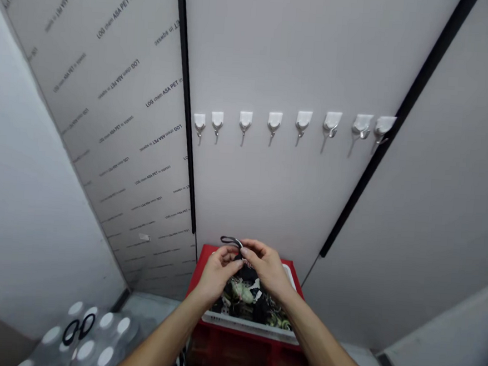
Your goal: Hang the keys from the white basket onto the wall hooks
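Both my hands are together over a white plastic basket (250, 327). My left hand (218, 271) and my right hand (268, 267) pinch a small dark item with a strap loop (231, 240), which sticks up above the fingertips. Its exact kind is too small to make out, and the fingers partly hide it. Below the hands, the basket holds a jumble of small things: black pieces, a pale green one (242, 292) and some yellowish-green ones toward the right. The basket sits on a red stand (206, 258) against the wall.
Several white hooks (275, 120) with metal ends run in a row across the grey wall panel (264, 184). Dark strips (187, 101) border this panel. At lower left is a pack of bottles with white caps (86, 350) and a black handle (78, 329).
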The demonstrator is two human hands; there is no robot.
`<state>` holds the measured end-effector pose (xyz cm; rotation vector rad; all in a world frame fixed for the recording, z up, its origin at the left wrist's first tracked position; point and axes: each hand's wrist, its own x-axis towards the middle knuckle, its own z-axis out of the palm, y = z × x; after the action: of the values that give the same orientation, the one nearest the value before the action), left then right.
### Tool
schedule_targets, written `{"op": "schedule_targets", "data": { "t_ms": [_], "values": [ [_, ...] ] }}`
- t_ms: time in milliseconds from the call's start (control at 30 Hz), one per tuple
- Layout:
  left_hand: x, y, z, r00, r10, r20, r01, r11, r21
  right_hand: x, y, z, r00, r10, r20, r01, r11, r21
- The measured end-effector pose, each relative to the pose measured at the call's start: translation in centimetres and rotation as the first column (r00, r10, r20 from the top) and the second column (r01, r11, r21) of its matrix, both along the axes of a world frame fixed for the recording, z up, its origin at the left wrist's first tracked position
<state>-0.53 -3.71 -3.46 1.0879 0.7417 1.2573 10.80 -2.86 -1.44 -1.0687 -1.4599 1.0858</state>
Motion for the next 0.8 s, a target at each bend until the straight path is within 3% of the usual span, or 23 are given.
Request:
{"op": "schedule_targets", "data": {
  "t_ms": [133, 267, 367, 533, 633, 800],
  "values": [
    [-0.4, 0.2, 0.5, 0.994, 0.096, -0.057, -0.095, 0.995, 0.031, -0.8, 0.3, 0.6, 0.999, -0.023, 0.026, 0.023, 1.0, 0.003],
    [-1.1, 1.1, 2.0, 0.974, 0.228, 0.018, -0.228, 0.973, 0.021, -2.1, 1.3, 2.5, 0.997, -0.077, -0.004, 0.077, 0.995, 0.067],
    [-2.0, 1.8, 4.7, 0.953, 0.277, 0.126, -0.286, 0.957, 0.056, -3.6, 2.4, 5.4, 0.993, -0.093, -0.068, 0.103, 0.98, 0.169],
    [-4.1, 3.5, 10.6, 0.884, 0.368, 0.288, -0.411, 0.906, 0.105, -6.8, 5.0, 11.1, 0.985, -0.073, -0.158, 0.116, 0.952, 0.282],
    [-5.2, 5.2, 13.5, 0.847, 0.404, 0.345, -0.471, 0.871, 0.139, -8.9, 7.0, 14.0, 0.98, -0.128, -0.154, 0.175, 0.922, 0.346],
    [-6.4, 8.3, 16.0, 0.806, 0.471, 0.358, -0.548, 0.823, 0.15, -11.4, 10.1, 16.6, 0.962, -0.275, -0.006, 0.255, 0.884, 0.391]
  ]
}}
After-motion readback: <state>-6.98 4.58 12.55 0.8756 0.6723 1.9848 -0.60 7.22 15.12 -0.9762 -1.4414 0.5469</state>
